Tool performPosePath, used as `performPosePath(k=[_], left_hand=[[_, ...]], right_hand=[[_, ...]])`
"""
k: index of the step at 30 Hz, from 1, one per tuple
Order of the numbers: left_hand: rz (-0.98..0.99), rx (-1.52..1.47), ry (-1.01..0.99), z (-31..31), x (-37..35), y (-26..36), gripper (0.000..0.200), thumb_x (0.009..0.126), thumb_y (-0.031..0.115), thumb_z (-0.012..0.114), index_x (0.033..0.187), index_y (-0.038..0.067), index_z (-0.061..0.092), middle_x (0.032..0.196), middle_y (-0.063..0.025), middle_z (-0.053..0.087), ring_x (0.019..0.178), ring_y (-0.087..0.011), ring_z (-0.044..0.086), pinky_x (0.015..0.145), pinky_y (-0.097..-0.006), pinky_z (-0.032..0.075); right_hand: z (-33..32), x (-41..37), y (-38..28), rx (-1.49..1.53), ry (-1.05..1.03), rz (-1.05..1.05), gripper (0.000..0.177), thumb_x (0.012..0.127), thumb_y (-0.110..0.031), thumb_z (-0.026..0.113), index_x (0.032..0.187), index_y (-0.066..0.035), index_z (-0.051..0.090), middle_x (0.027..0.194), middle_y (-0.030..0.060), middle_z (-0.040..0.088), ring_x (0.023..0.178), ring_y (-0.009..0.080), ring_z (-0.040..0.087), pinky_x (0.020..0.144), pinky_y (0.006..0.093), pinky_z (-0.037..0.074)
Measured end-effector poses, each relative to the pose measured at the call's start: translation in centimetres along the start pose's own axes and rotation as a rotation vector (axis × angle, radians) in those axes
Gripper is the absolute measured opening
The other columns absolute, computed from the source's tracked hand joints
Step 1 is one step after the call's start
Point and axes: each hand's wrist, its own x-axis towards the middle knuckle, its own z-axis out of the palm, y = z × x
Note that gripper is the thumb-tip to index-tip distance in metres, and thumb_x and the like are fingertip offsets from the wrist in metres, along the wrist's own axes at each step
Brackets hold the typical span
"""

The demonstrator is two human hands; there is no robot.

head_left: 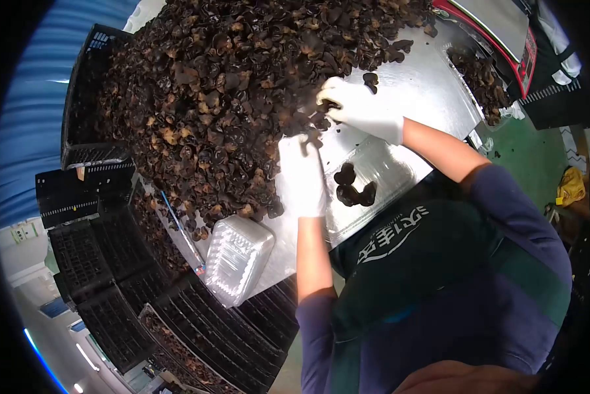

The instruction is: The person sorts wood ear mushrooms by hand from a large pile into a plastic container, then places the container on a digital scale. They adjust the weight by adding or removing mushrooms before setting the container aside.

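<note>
Taking the spot between the two hands as the clock centre. With the left hand (303,174), in a white glove, reaching up from six o'clock to the lower edge of the heap of dark, curled, fungus-like pieces (210,98); fingers bent and close together, right by a dark piece, though impossible to tell if gripping it. With the right hand (367,113), also white-gloved, coming in from three o'clock; fingers curled narrowly around dark bits at the edge of the heap, the hold itself too unclear to confirm. Heaped broadly from eight round to twelve o'clock, on the shiny metal tabletop (433,85). Just above the right hand, at its twelve o'clock, lying apart from the heap: a single dark piece (371,80). At five o'clock, on a shiny, clear-looking surface: a small group of loose dark pieces (355,189). At seven, beside the heap: clear plastic containers (240,256), and at eight, a thin blue-and-white stick (180,230). Between nine and ten: a black crate (78,118). Down between seven and eight: black slatted trays (223,328). At two: a red-edged device with a metal plate (498,29), near more dark pieces (482,82).
</note>
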Motion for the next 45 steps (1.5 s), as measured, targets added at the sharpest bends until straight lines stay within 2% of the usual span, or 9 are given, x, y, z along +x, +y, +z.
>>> performPosePath(k=[6,13,19,23,28,33,37,40,45], left_hand=[[-0.008,-0.270,0.096,-3.2,-3.6,0.4,0.012,0.081,-0.002,0.066,0.091,0.004,0.068,0.090,-0.0030,0.060,0.076,-0.0108,0.055,0.067,-0.0239,0.045],[-0.049,-0.052,-0.358,-6.2,-7.9,0.5,0.024,0.081,-0.008,0.063,0.097,0.008,0.070,0.083,-0.0026,0.061,0.067,-0.0114,0.052,0.063,-0.0250,0.044],[0.221,0.026,0.069,-3.0,-0.3,0.8,0.033,0.082,0.007,0.067,0.116,0.004,0.067,0.114,-0.0155,0.062,0.101,-0.0251,0.061,0.089,-0.0336,0.049],[0.096,0.239,0.012,0.6,5.2,0.3,0.035,0.082,0.006,0.067,0.116,0.005,0.065,0.123,-0.0150,0.056,0.112,-0.0302,0.057,0.097,-0.0383,0.046],[0.207,-0.029,0.147,-1.2,5.0,0.0,0.017,0.077,0.000,0.066,0.094,0.004,0.068,0.100,-0.0116,0.063,0.095,-0.0261,0.063,0.085,-0.0358,0.051],[0.176,-0.056,0.031,-5.5,-3.6,2.1,0.023,0.076,-0.004,0.070,0.098,0.004,0.069,0.105,-0.0111,0.065,0.098,-0.0233,0.063,0.084,-0.0325,0.051],[0.035,-0.098,-0.339,-5.1,-8.5,1.0,0.029,0.077,-0.006,0.069,0.104,0.004,0.070,0.104,-0.0103,0.067,0.095,-0.0199,0.063,0.080,-0.0280,0.050],[0.088,-0.146,-0.239,-5.4,-7.1,0.4,0.032,0.076,-0.005,0.071,0.107,0.005,0.071,0.107,-0.0099,0.067,0.095,-0.0184,0.063,0.079,-0.0265,0.050],[0.034,0.123,-0.025,-2.5,-1.1,0.1,0.033,0.075,0.003,0.076,0.107,0.002,0.068,0.103,-0.0127,0.063,0.091,-0.0242,0.063,0.082,-0.0325,0.051]], right_hand=[[-2.8,-3.0,0.0,0.642,0.088,0.580,0.023,0.081,-0.007,0.069,0.104,-0.005,0.066,0.092,0.0028,0.060,0.074,0.0086,0.059,0.069,0.0241,0.048],[-5.2,-7.3,-4.6,0.328,-0.369,0.186,0.027,0.075,-0.008,0.074,0.101,-0.006,0.068,0.096,0.0076,0.063,0.091,0.0180,0.061,0.078,0.0287,0.049],[-5.9,-6.9,-5.3,-0.135,-0.657,0.046,0.057,0.077,-0.028,0.076,0.129,-0.013,0.057,0.111,0.0118,0.061,0.100,0.0285,0.062,0.085,0.0348,0.052],[-4.4,-2.3,-4.1,0.096,-0.525,0.354,0.057,0.079,-0.028,0.073,0.131,-0.014,0.055,0.107,0.0118,0.059,0.097,0.0294,0.061,0.083,0.0374,0.051],[-0.3,-0.4,-0.2,-0.288,-0.193,-0.069,0.041,0.080,-0.009,0.068,0.120,-0.012,0.062,0.092,0.0101,0.057,0.083,0.0301,0.061,0.074,0.0392,0.051],[0.0,-1.4,1.6,0.013,0.022,-0.032,0.029,0.079,-0.003,0.064,0.107,-0.008,0.065,0.100,0.0100,0.064,0.085,0.0265,0.066,0.075,0.0340,0.053],[-2.4,-4.5,-3.0,0.297,-0.185,0.232,0.034,0.073,0.004,0.065,0.104,-0.009,0.067,0.097,0.0058,0.064,0.085,0.0142,0.061,0.071,0.0255,0.047],[-3.3,-7.7,-4.6,0.291,-0.463,0.087,0.040,0.072,-0.003,0.068,0.112,-0.009,0.066,0.106,0.0101,0.064,0.097,0.0267,0.063,0.085,0.0345,0.050],[-4.5,-8.9,-7.4,-0.127,-0.552,-0.029,0.043,0.075,-0.015,0.069,0.119,-0.012,0.066,0.109,0.0098,0.063,0.105,0.0290,0.060,0.089,0.0384,0.050]])
